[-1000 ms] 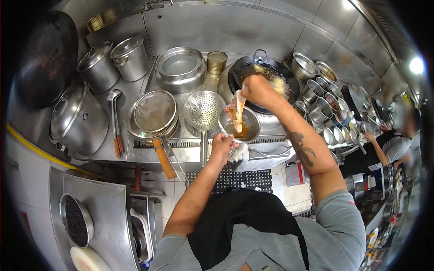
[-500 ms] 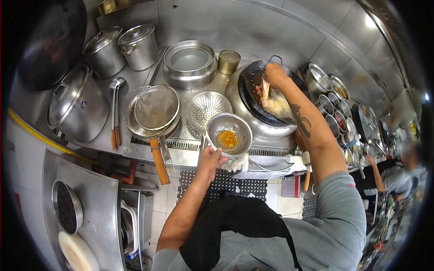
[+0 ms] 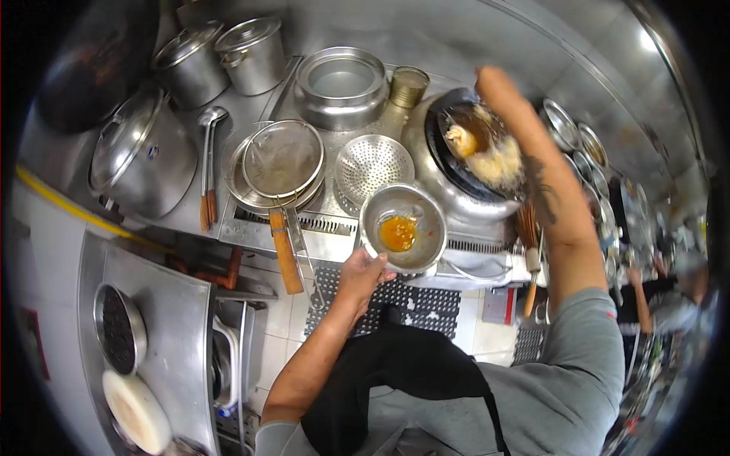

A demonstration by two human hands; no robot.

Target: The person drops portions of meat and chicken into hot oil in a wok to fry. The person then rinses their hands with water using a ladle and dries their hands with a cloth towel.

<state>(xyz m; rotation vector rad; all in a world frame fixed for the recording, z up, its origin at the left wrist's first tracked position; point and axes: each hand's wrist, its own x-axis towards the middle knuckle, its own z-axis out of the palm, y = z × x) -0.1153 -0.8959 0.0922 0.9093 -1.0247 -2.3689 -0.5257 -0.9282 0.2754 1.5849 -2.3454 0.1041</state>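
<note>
My left hand [image 3: 365, 275] grips the near left rim of a steel bowl [image 3: 423, 216], thumb on top. The bowl tilts toward me and holds a small pool of orange-yellow liquid [image 3: 398, 233]. My right hand [image 3: 498, 87] is above the far side of a dark wok [image 3: 439, 156], its fingers drawn together. What they grip, if anything, is hard to see. In the wok are brown liquid, a pale lump of food [image 3: 461, 141] and bubbling, frothy oil [image 3: 494, 166]. My right forearm hides the wok's right side.
A perforated skimmer [image 3: 374, 169] and wire strainers [image 3: 283, 159] lie left of the wok. Behind them stand a wide steel pot [image 3: 340, 95] and a tin can [image 3: 408, 87]. A bamboo brush [image 3: 528, 228] hangs at right. Another person [image 3: 669, 296] works at far right.
My right hand has risen up and away from the wok's middle. The pale piece that hung beneath it now lies in the wok. My left hand still holds the bowl.
</note>
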